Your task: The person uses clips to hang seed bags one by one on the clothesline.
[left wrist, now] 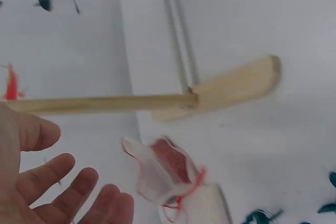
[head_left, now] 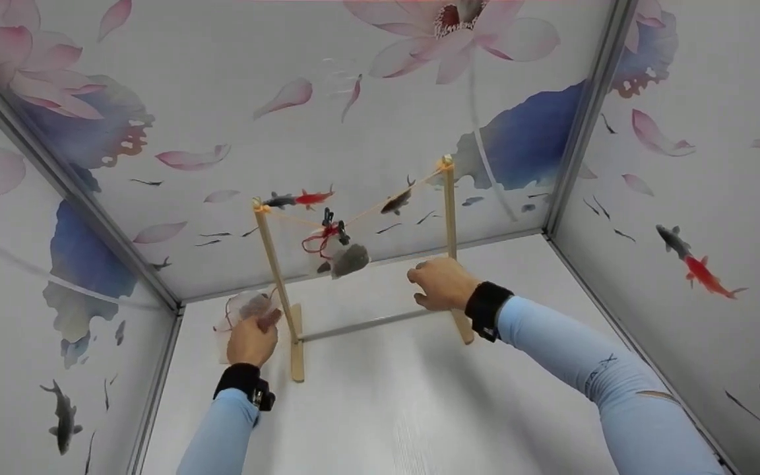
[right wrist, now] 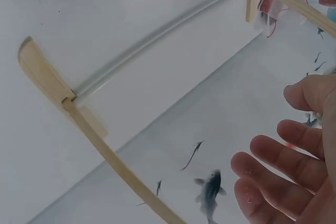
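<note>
My left hand (head_left: 253, 340) is beside the left post of a small wooden drying rack (head_left: 273, 270), its fingers loosely bent and holding nothing in the left wrist view. Near it a white mesh drawstring pouch (left wrist: 165, 169) with reddish-brown contents and a red cord lies against a white block (left wrist: 205, 203). My right hand (head_left: 444, 284) is at the right post (head_left: 450, 211), fingers relaxed with nothing in them. Between the posts an orange string (head_left: 386, 206) sags. Dark clips (head_left: 328, 218) hang from it with a red-corded pouch (head_left: 350, 260) of greyish contents.
A pale rod (right wrist: 163, 38) joins the rack's two flat wooden feet (right wrist: 42, 69) across the white table (head_left: 380, 409). White panels (head_left: 221, 119) printed with lotus flowers and fish enclose the back and both sides, joined by grey metal corner strips (head_left: 581, 125).
</note>
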A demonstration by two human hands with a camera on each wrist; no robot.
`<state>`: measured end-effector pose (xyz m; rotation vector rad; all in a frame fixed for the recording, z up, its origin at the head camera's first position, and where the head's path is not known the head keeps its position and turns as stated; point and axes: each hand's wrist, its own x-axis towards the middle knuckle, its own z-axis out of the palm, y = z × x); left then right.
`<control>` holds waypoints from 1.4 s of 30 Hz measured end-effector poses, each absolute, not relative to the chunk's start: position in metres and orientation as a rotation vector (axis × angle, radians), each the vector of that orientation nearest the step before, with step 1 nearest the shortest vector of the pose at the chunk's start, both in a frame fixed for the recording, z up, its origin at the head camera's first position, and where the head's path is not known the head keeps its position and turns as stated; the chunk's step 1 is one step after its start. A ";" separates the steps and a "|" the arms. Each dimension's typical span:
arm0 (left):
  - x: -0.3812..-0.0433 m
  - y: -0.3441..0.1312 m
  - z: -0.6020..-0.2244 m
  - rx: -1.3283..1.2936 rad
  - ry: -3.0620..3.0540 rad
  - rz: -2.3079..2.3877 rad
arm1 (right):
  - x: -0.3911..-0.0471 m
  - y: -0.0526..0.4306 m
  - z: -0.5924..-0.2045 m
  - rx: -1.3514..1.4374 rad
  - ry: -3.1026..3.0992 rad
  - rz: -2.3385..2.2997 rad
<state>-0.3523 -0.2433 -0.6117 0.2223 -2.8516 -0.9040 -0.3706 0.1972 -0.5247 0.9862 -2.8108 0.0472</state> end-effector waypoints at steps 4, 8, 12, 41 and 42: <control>-0.341 -0.268 -0.642 0.291 -3.067 -0.786 | -0.366 0.206 -0.533 0.980 -2.848 0.074; -0.325 -0.287 -0.670 0.354 -3.212 -0.729 | -0.361 0.210 -0.538 1.014 -2.872 0.074; -0.311 -0.296 -0.688 0.376 -3.250 -0.681 | -0.357 0.211 -0.541 1.061 -2.919 0.070; -0.322 -0.250 -0.660 0.099 -2.940 -0.934 | -0.334 0.198 -0.560 1.217 -2.903 0.150; -0.321 -0.243 -0.653 0.076 -2.932 -0.977 | -0.333 0.196 -0.560 1.230 -2.894 0.170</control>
